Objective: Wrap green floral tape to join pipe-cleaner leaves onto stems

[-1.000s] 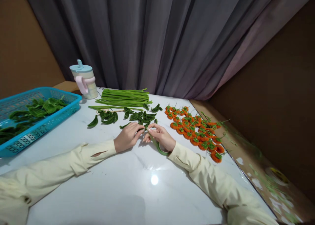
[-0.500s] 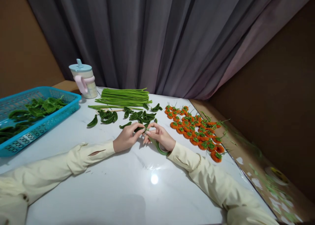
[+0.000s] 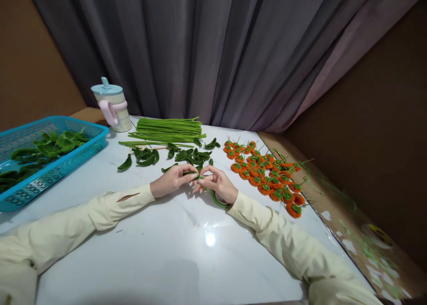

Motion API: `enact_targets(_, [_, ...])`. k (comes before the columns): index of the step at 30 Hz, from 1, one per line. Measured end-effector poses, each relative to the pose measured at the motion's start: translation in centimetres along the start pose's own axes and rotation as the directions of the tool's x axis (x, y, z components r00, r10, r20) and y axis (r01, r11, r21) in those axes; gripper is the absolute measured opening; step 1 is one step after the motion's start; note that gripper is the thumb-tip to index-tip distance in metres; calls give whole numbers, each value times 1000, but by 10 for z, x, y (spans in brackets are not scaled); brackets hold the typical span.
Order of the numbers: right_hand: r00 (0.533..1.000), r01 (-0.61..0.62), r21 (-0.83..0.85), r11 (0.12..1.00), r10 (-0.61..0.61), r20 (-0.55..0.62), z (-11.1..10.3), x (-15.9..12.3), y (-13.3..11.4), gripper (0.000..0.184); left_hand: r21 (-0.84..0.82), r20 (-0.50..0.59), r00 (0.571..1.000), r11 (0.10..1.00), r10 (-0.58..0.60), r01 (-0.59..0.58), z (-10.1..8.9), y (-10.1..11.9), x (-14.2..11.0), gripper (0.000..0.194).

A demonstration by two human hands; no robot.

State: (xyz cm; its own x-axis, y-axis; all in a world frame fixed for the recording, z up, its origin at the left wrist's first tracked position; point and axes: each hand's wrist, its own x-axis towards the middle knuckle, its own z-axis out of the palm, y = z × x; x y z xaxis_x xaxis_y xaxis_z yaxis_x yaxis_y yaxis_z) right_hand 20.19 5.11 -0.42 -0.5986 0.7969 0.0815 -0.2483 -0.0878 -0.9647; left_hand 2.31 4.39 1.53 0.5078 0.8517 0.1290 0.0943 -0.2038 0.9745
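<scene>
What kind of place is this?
It looks like a craft table, maybe in a home or small workshop. Orange flowers, fuzzy green leaves and green stems are laid out in groups.

The small dark green fuzzy piece point(image 3: 190, 176) is mostly hiding behind the fingers of the bare left hand point(image 3: 174, 179), so I can't tell its full shape. The bare right hand point(image 3: 220, 185) is covering part of the round green tape roll point(image 3: 220, 201). The bright blue perforated plastic basket point(image 3: 56, 162) is getting chopped off by the left edge, and the yellow-centred roll point(image 3: 378, 236) at far right is looking too blurry to make out.
</scene>
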Motion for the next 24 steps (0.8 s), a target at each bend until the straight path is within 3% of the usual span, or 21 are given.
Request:
enact_targets(9, [996, 6, -80, 997, -14, -92, 1, 0, 1, 29, -74, -25, 995, 993, -94, 92, 1, -5, 3, 28])
enact_targets(19, [995, 23, -155, 988, -38, -94, 0, 0, 2, 30, -145, -3, 983, 973, -182, 180, -2, -3, 4, 26])
enact_targets(24, [994, 55, -282, 958, -80, -78, 0, -2, 2, 26, -169, 51, 980, 965, -193, 199, -5, -1, 4, 22])
